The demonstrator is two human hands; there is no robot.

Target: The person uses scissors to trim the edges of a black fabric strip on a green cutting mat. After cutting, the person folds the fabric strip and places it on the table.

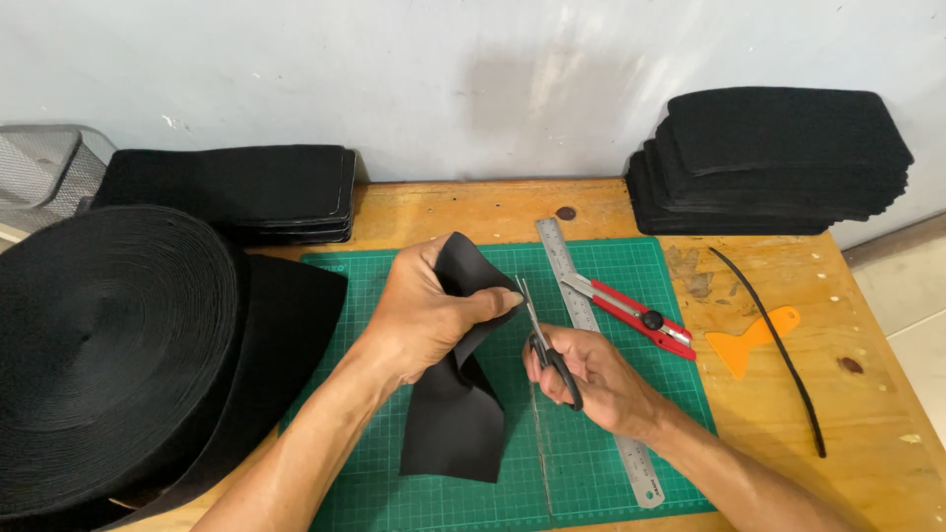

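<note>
Scissors [544, 340] sit in my right hand [591, 379], fingers curled through the black handles, blades pointing up and away from me with their tips at the edge of the black fabric piece [455, 389]. My left hand [424, 315] grips that piece near its top, thumb pressed across the front and fingers wrapped behind, so the upper part folds over while the lower part hangs down and rests on the green cutting mat [611, 473]. Both hands are closed on what they hold, and they are close together above the middle of the mat.

I see a steel ruler [581, 305] lying lengthwise on the mat, running under my right wrist. Just beside it to the right lies a red utility knife [631, 315], angled across the mat's right edge. Off the mat, on the bare wooden table [867, 414], are an orange plastic scraper [754, 340] and a long thin black strip [778, 350] that crosses over it.

A large roll of black webbing material [108, 345] fills the left side, overlapping the mat's left edge. Behind it is a stack of black cut pieces [246, 192] against the wall, and a taller stack of black pads [774, 163] is at the far right corner.
</note>
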